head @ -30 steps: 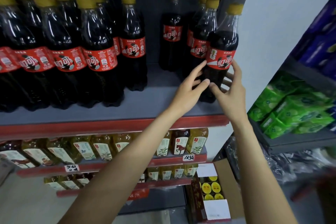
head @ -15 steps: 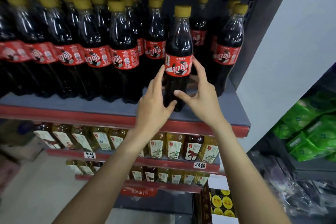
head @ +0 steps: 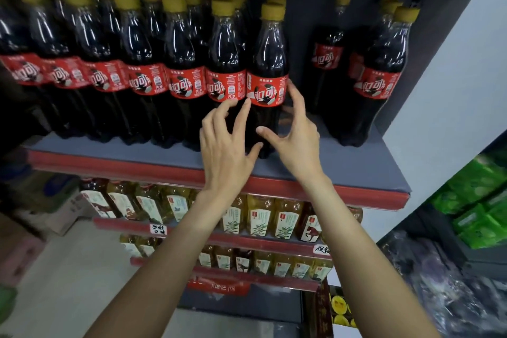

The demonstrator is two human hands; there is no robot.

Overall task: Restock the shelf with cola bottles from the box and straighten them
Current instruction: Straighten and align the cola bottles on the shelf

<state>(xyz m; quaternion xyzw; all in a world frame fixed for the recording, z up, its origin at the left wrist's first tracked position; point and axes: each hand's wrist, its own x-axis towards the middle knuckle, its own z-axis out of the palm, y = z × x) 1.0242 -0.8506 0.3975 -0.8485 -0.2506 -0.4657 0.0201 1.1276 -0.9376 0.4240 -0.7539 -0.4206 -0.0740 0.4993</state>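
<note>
Both hands are loosening off the bottle: the left hand has its fingers spread, barely touching, and the right hand cups it openly. The bottle has slid left from mid-shelf and now stands upright against the front row, label forward. That slot looks filled; a gap remains to its right on the shelf.

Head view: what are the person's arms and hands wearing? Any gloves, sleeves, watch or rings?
Nothing shows: the left hand and right hand are bare, no gloves. Both forearms are uncovered to the frame's lower edge, with no sleeve, watch or bracelet. No rings on the visible fingers.
</note>
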